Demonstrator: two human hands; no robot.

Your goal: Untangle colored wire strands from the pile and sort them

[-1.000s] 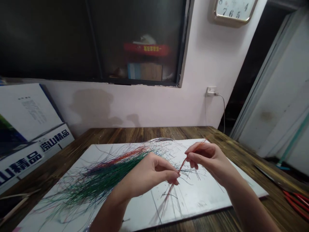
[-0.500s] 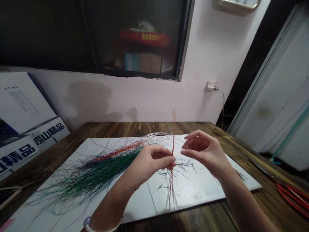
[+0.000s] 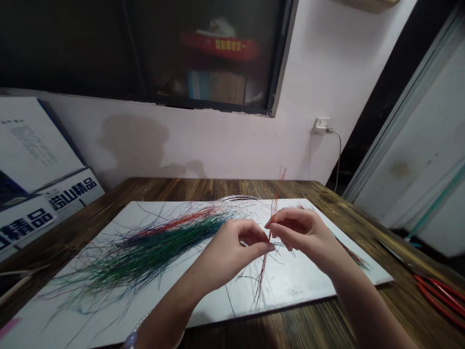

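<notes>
A slim upright bundle of thin red wire-like strands (image 3: 263,274) pinched in two bare hands above a glossy white rectangular board (image 3: 301,288).
The left hand (image 3: 238,249) grips the bundle between thumb and fingers, and the right hand (image 3: 303,232) grips it just above; loose ends spread above and below. The board lies on a dark brown wood-grained table (image 3: 290,322), with a long heap of green, blue and red strands (image 3: 156,257) across its left part and red-handled metal scissors (image 3: 441,293) beyond its right edge. Behind rise a pale plastered wall (image 3: 232,145) bearing shadows, a dark-framed window (image 3: 72,48) and a white socket (image 3: 322,126) with a plugged-in cable (image 3: 339,155); white printed boxes (image 3: 39,140) stand left, a teal pole (image 3: 441,201) leans right.
</notes>
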